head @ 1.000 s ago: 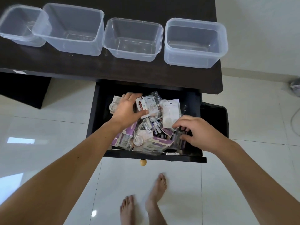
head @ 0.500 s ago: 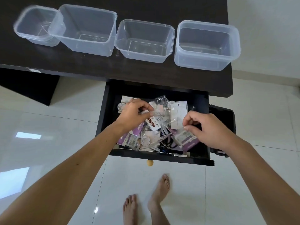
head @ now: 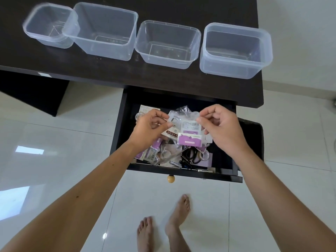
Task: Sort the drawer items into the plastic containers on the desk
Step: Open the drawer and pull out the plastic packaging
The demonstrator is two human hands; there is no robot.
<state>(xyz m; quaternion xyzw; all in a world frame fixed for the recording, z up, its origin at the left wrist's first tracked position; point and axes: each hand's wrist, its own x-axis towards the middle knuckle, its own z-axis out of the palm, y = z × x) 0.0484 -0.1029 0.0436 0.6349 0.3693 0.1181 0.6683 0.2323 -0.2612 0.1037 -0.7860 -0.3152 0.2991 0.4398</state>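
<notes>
The open black drawer (head: 225, 160) under the desk holds a jumble of small packets, purple cards, tape rolls and scissors. Above the pile, my left hand (head: 151, 130) and my right hand (head: 221, 128) both pinch a small clear plastic packet (head: 183, 119), one at each side. A purple-and-white card packet (head: 190, 140) and a sticky-notes pack (head: 171, 133) lie just under it. Several empty clear plastic containers stand in a row on the dark desk (head: 109, 73): a small one (head: 49, 26), a tall one (head: 103, 31), a middle one (head: 167, 44) and a right one (head: 236, 51).
The drawer's wooden knob (head: 171, 179) sticks out at the front. A black bin (head: 252, 135) stands to the right of the drawer. My bare feet (head: 163, 226) are on the glossy white tiled floor below. The desk's right edge ends near the wall.
Both hands have risen out of the pile and come together. Earlier the left gripped a packet and the right reached in; now they pinch one clear packet between them.
</notes>
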